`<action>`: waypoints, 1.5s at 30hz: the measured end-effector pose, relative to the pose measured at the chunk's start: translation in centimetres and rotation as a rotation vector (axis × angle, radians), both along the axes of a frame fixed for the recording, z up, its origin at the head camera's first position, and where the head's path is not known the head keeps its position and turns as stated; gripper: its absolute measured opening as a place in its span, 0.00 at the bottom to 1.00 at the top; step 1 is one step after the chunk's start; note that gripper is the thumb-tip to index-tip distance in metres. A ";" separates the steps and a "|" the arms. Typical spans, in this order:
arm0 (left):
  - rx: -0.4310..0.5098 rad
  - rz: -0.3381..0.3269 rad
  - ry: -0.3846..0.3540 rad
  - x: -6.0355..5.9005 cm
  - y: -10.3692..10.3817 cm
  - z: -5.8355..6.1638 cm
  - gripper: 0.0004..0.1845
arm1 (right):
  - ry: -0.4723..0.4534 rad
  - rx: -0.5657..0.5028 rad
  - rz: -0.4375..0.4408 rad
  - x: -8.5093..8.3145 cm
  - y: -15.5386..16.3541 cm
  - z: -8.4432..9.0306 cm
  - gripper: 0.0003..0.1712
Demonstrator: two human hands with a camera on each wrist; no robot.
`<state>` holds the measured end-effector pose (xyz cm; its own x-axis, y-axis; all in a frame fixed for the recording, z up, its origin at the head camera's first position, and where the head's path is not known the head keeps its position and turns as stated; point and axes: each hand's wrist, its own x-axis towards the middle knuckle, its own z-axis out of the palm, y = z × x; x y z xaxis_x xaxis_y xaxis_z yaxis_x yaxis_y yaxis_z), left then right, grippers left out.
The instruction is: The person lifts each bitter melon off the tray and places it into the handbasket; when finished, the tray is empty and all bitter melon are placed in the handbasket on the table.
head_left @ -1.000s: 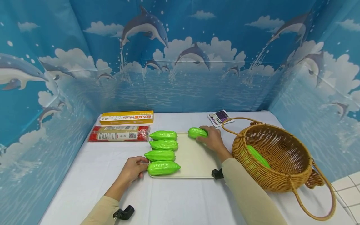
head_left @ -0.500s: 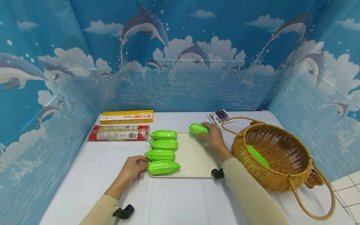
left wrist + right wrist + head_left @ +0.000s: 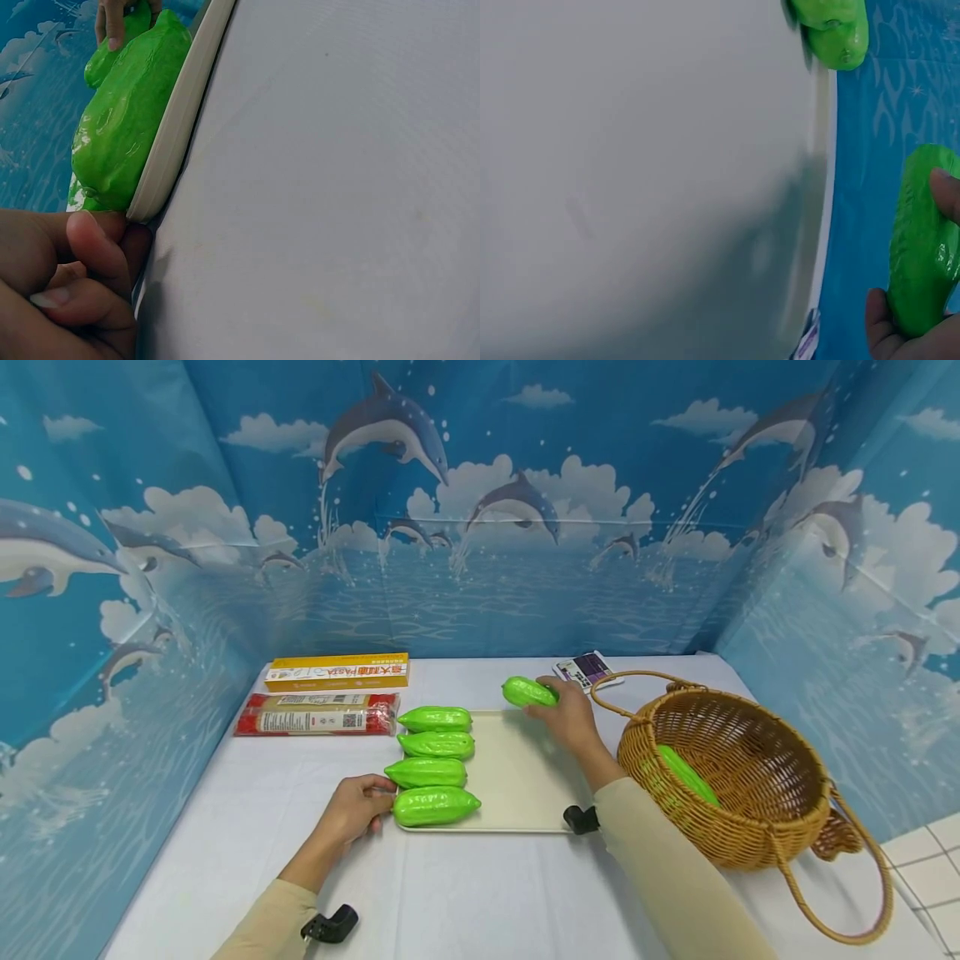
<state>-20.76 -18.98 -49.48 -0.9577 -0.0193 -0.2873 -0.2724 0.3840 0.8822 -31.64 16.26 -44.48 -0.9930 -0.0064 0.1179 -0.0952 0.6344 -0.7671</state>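
from here the left hand (image 3: 356, 811) pinches a shallow cream rectangular tray (image 3: 519, 787), seemingly to steady it, while the right hand (image 3: 573, 718) holds a glossy green oblong vegetable (image 3: 523, 691).

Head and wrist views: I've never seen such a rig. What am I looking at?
No machine: a person's bare left hand and right hand. The head view looks forward and down from the head; each wrist view, from that wrist, at its hand's work. On the white cloth lie a tray bearing four green gourds, a wicker basket with another gourd visible inside, a yellow pasta box, a red package and a small packet. The left hand holds the tray's left edge; the right hand grips a separate gourd near the tray's far edge.
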 end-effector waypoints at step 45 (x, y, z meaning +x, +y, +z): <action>0.005 0.002 -0.026 0.1 0.0 0.3 0.11 | -0.169 0.182 0.102 5.6 9.0 17.0 0.49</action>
<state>-20.66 -19.01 -49.17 -0.9498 -0.0195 -0.3123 -0.2960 0.3792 0.8767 -26.05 25.25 -27.52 -0.9916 -0.1136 -0.0614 -0.0464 0.7573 -0.6514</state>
